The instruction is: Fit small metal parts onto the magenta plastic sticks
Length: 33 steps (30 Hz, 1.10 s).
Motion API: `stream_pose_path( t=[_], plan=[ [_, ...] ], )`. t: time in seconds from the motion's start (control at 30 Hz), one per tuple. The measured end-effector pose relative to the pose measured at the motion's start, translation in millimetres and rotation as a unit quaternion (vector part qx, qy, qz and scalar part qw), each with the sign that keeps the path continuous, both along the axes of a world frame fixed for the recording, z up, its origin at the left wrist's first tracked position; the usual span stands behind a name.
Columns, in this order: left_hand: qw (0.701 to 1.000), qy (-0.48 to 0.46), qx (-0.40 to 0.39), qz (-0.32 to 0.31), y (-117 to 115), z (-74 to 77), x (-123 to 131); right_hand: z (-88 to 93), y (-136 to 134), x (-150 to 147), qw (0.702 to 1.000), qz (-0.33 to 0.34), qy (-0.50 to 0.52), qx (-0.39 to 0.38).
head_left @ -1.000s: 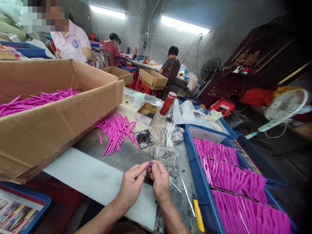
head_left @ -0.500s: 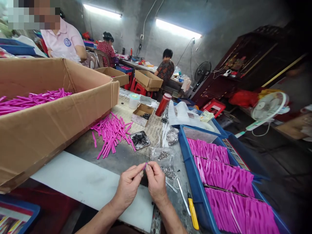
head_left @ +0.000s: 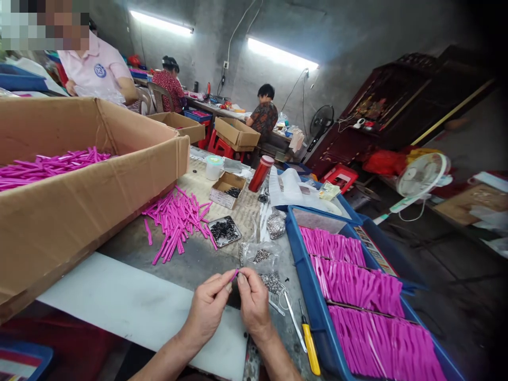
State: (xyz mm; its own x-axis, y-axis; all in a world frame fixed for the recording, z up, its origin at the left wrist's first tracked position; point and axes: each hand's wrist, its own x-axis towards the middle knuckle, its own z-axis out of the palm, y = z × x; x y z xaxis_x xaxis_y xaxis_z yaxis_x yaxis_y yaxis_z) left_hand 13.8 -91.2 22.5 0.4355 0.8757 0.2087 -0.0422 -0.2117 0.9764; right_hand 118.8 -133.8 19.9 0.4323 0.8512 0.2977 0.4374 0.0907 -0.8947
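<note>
A short bit of a slim magenta plastic stick (head_left: 235, 274) shows between my fingertips, over the front edge of the table. My left hand (head_left: 207, 307) pinches it between thumb and forefinger, hiding most of its length. The fingertips of my right hand (head_left: 254, 302) close on its other end; whether a small part is also held there cannot be seen. Just beyond my hands lie small metal pieces in clear plastic bags (head_left: 262, 256). A small square tray (head_left: 238, 236) holds black parts (head_left: 223, 229), beside a loose heap of magenta sticks (head_left: 174, 219).
A large cardboard box (head_left: 79, 198) of sticks stands left. On the right, a blue tray (head_left: 307, 288) holds rows of magenta pieces. A yellow-handled screwdriver (head_left: 310, 346) lies alongside it. Behind are a small carton (head_left: 223, 199), a red flask (head_left: 261, 174) and several people at work.
The whole view has shifted slightly, with the scene sliding left. My hands keep their pinch, and a little more of the magenta stick shows between them.
</note>
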Motion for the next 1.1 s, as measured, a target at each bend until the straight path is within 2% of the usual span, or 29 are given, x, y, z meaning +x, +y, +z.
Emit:
stream_pose_path(
  t=[0.1, 0.2, 0.37, 0.63, 0.77, 0.83, 0.93, 1.0, 1.1],
  plan=[
    [1.000, -0.004, 0.020, 0.009, 0, 4.5, -1, -1.3, 3, -2, 0.993, 0.024, 0.112, -0.022],
    [1.000, -0.003, 0.029, 0.010, 1, 6.3, -1, 0.2, 6, -4, 0.987, 0.028, 0.158, -0.025],
    [0.999, 0.011, 0.033, 0.009, 2, 4.6, 0, 4.0, 7, -3, 0.992, 0.005, 0.127, -0.016],
    [1.000, 0.011, -0.001, 0.018, 5, -2.9, 0, -4.5, 2, 1, 0.997, -0.023, 0.074, -0.023],
    [0.999, 0.034, -0.001, 0.028, 9, -7.5, 0, 2.4, 4, 22, 0.995, -0.076, 0.044, -0.041],
    [0.998, 0.046, 0.003, 0.034, 11, -10.3, 0, 8.9, 9, 39, 0.992, -0.106, -0.014, -0.071],
    [0.997, 0.054, -0.008, 0.048, 13, -15.3, 1, 16.9, 18, 64, 0.962, -0.122, -0.191, -0.150],
    [0.997, 0.056, -0.020, 0.050, 14, -18.6, 1, 19.5, 25, 74, 0.916, -0.126, -0.300, -0.236],
    [0.997, 0.057, -0.025, 0.052, 16, -22.5, 0, 20.4, 32, 80, 0.857, -0.129, -0.375, -0.329]
  ],
)
